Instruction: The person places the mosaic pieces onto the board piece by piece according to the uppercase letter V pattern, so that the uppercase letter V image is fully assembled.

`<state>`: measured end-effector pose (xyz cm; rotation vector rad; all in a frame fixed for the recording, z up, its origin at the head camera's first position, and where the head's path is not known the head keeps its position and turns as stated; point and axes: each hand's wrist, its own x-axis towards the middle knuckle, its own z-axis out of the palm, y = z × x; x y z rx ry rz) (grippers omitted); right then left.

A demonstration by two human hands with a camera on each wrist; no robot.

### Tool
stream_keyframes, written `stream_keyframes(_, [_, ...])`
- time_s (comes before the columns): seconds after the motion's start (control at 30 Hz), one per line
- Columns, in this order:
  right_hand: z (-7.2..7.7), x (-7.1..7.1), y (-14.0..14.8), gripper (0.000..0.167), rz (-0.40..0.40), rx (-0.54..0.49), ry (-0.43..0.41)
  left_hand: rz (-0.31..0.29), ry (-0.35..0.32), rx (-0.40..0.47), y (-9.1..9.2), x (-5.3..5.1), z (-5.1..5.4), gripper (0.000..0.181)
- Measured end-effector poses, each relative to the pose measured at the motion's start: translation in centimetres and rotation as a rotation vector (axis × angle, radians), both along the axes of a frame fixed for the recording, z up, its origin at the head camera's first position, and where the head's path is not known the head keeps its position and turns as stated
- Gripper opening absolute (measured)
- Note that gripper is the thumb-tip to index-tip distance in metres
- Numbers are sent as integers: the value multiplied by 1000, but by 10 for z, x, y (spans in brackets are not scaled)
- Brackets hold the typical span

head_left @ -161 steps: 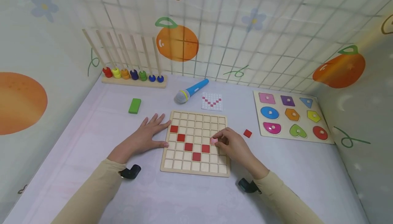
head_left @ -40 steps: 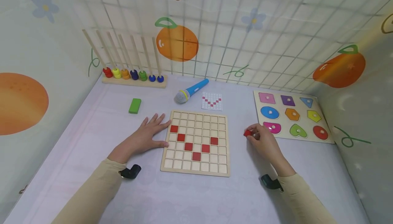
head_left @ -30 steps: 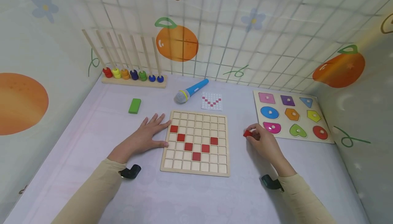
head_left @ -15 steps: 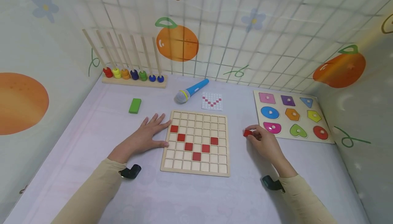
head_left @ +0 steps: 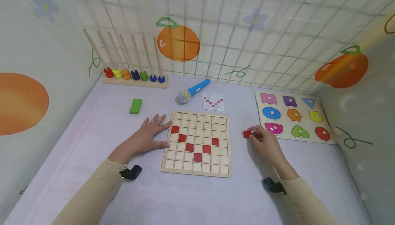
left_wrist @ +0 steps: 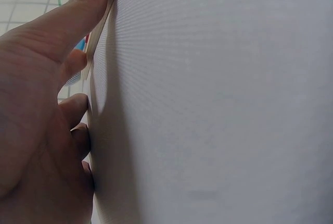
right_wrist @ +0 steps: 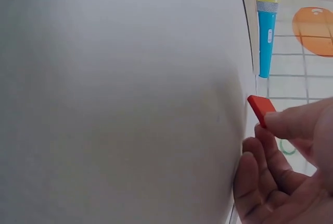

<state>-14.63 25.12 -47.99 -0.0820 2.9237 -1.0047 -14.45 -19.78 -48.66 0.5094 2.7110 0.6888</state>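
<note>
Between thumb and fingers, my right hand (head_left: 264,143) pinches a small red square tile (head_left: 247,134) to the right of the wooden grid board (head_left: 197,174). In the right wrist view the red tile (right_wrist: 261,110) is tilted, one edge off toward the board. My left hand (head_left: 148,135) lies with spread fingers on the table, its thumb and forefinger touching the board's left edge. Several red tiles sit in the board's cells in a V-like line, among them the lowest tile (head_left: 197,157) and the rightmost tile (head_left: 215,141).
Behind the board lie a blue toy microphone (head_left: 194,90) and a pattern card (head_left: 213,102) with a red V. A green block (head_left: 135,106) and a peg stacker with coloured beads (head_left: 134,82) stand left. A shape-puzzle board (head_left: 293,116) lies right.
Since the earliest frame, my right hand has left a tile in the right of the board, moved right and picked up the loose red tile, now shifted slightly left. My left hand stays put.
</note>
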Motion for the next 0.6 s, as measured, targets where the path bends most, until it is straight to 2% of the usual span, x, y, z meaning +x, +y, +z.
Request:
stream_keyframes(0.27, [-1,2,-4,26,19,-21,12,1,-3,-3,0,0,-1,93])
stream_keyframes(0.6, [1,1,-11,27,16,-42,-42,1,-4,-4,0,0,0,93])
